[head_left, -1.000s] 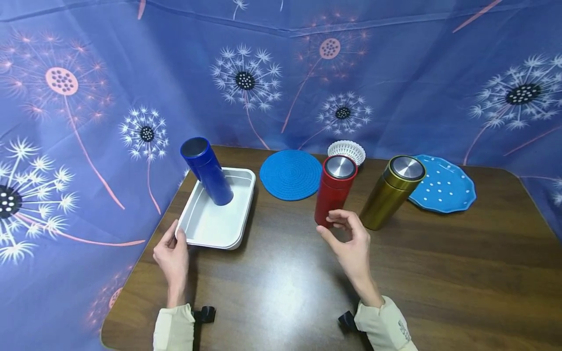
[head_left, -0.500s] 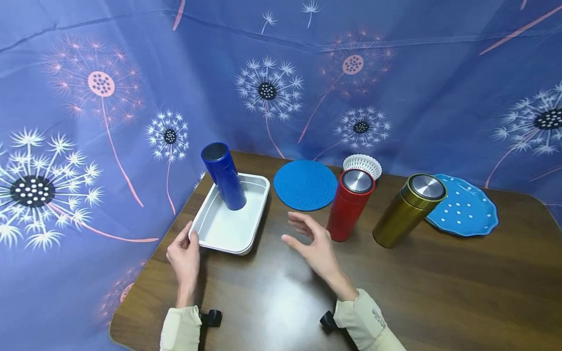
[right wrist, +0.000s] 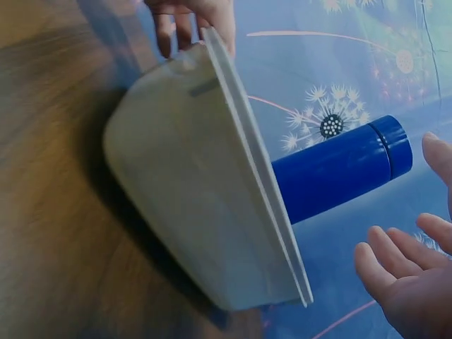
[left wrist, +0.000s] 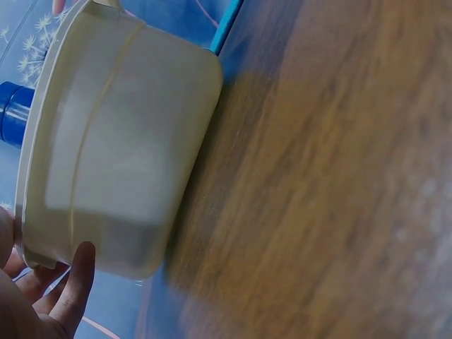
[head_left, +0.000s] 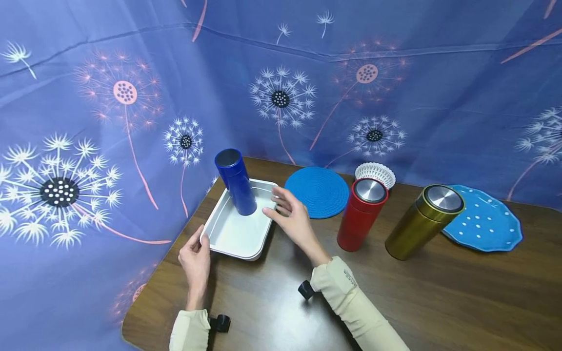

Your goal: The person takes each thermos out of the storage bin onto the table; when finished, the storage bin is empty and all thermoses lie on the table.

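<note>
My left hand grips the near-left corner of a white rectangular tub, thumb at the rim; in the left wrist view its fingers lie under the corner. A blue insulated bottle with a dark lid stands upright inside the tub, towards the back. My right hand is at the tub's right rim with thumb and fingers spread and nothing held. In the right wrist view a gap shows between this hand and the tub's wall.
A red bottle and a gold bottle stand to the right. Behind are a round blue placemat, a white woven basket and a blue dotted plate. A dandelion-print cloth hangs behind the brown table.
My right hand has moved left from the front of the red bottle to the tub's right rim. My left hand keeps its grip on the tub. The head view has shifted left.
</note>
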{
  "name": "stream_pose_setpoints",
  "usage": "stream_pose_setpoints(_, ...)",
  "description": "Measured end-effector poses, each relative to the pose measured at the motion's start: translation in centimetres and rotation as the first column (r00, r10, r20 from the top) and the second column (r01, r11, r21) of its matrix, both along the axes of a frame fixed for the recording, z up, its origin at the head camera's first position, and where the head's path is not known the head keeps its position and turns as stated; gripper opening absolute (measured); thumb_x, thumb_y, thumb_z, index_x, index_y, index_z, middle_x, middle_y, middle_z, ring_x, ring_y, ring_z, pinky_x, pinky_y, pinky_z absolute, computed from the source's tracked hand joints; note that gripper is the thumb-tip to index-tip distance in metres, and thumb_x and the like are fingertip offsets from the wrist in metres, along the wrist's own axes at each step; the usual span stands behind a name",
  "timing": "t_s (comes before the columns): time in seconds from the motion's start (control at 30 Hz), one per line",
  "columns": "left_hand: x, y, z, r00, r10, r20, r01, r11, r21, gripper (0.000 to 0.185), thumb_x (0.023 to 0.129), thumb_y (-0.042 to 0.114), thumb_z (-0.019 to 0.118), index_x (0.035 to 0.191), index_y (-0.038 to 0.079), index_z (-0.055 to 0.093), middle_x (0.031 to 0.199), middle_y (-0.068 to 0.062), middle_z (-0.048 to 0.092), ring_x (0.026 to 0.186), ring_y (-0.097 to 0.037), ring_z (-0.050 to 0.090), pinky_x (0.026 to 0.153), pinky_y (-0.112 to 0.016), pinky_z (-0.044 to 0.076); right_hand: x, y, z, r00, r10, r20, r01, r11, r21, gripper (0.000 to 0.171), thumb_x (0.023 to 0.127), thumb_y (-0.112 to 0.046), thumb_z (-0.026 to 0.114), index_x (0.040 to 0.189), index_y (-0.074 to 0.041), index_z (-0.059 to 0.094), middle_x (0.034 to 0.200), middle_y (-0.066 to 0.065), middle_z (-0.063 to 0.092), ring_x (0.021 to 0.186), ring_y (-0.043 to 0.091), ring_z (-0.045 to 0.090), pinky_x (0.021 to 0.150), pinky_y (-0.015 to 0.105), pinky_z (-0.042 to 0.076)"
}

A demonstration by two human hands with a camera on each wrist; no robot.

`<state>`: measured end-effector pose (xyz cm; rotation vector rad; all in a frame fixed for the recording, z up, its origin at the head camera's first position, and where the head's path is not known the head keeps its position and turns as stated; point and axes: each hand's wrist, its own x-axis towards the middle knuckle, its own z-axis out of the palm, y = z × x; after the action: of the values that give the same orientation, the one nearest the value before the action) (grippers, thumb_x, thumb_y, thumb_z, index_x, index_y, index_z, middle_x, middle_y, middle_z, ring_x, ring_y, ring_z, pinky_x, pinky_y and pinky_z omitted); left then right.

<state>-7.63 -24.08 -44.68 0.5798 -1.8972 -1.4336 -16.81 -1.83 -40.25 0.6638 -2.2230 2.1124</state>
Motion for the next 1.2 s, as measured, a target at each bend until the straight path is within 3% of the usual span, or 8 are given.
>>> stream_pose_setpoints(0.13,0.4,1.0,1.5,1.000,-0.029,-0.010,0.029,0.999,-0.015,0.029,0.091,-0.005,0.055,0.116,-0.017,0.062,0.117,-0.034,0.060,0.110,-0.036,0.058,0.080,-0.008,0.047,-1.6,-1.3,0.5,0.999,-0.011,0.039,0.011,1.000,0.005,0.065,0.087,-0.021,0.075,0.145,-0.015,0.046,0.142,0.011,0.052,0.127,0.028,0.054,0.103,0.039,0.046)
stream_pose_setpoints(0.23,0.5,1.4,1.8,0.999,-0.035,-0.009,0.034,0.999,-0.022,0.029,0.091,-0.005,0.055,0.116,-0.017,0.062,0.117,-0.036,0.059,0.110,-0.038,0.058,0.080,-0.008,0.048,-2.6,-2.2,0.8,0.998,-0.026,0.062,0.026,1.000,-0.001,0.069,0.087,-0.022,0.075,0.147,-0.014,0.042,0.143,0.014,0.050,0.129,0.030,0.052,0.105,0.042,0.045)
stream_pose_setpoints(0.47,0.5,1.4,1.5,1.000,-0.026,-0.012,0.025,0.999,-0.025,0.028,0.090,-0.007,0.056,0.116,-0.014,0.064,0.115,-0.031,0.062,0.108,-0.037,0.060,0.078,-0.006,0.047,-4.1,-3.9,1.4,0.989,-0.045,0.142,0.048,0.999,-0.019,0.073,0.086,-0.023,0.076,0.149,-0.013,0.040,0.147,0.015,0.047,0.132,0.029,0.049,0.102,0.041,0.048)
stream_pose_setpoints(0.63,0.5,1.5,1.8,1.000,-0.020,-0.007,0.020,0.999,-0.036,0.028,0.090,-0.007,0.056,0.116,-0.014,0.064,0.116,-0.031,0.062,0.107,-0.037,0.060,0.078,-0.005,0.046,-5.2,-5.2,1.4,0.986,-0.046,0.163,0.047,0.999,-0.005,0.080,0.085,-0.026,0.077,0.152,-0.015,0.036,0.149,0.012,0.045,0.136,0.026,0.045,0.107,0.042,0.042)
stream_pose_setpoints(0.9,0.6,1.6,1.6,1.000,-0.011,-0.016,0.010,0.999,-0.051,0.027,0.090,-0.008,0.057,0.114,-0.015,0.065,0.113,-0.031,0.063,0.105,-0.039,0.061,0.076,-0.005,0.046,-6.0,-7.1,1.7,0.986,-0.041,0.159,0.035,0.998,0.044,0.089,0.082,-0.027,0.079,0.155,-0.017,0.028,0.155,0.017,0.035,0.141,0.032,0.036,0.112,0.047,0.036)
stream_pose_setpoints(1.2,0.9,1.5,1.7,1.000,0.024,-0.015,-0.025,0.998,-0.059,0.026,0.089,-0.008,0.057,0.114,-0.015,0.065,0.113,-0.031,0.064,0.105,-0.038,0.061,0.077,-0.005,0.047,-6.6,-9.1,1.9,0.992,-0.050,0.115,0.032,0.987,0.155,0.092,0.080,-0.030,0.081,0.155,-0.017,0.029,0.152,0.011,0.041,0.134,0.030,0.046,0.109,0.050,0.038)
